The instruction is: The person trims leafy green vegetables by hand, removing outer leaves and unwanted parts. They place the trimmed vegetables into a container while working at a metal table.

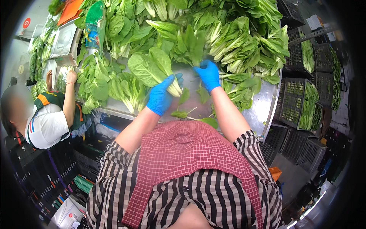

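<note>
My left hand (160,98), in a blue glove, is closed around the pale stems of a leafy green head (153,67), its broad leaves pointing up and left. My right hand (209,75), gloved alike, pinches the base of an upright leafy green (193,43), which is blurred. Both hands are over a metal table (183,71). Loose leaves (211,122) lie below them, near the table's front edge. To the left of my left hand rests another leafy green bunch (128,90).
A large heap of leafy greens (237,43) covers the table's far side. A printed plastic bag (94,28) and a weighing scale (64,40) are at left. Beside the scale, a co-worker (48,120) handles greens. Black crates of greens (294,103) stand right of the table.
</note>
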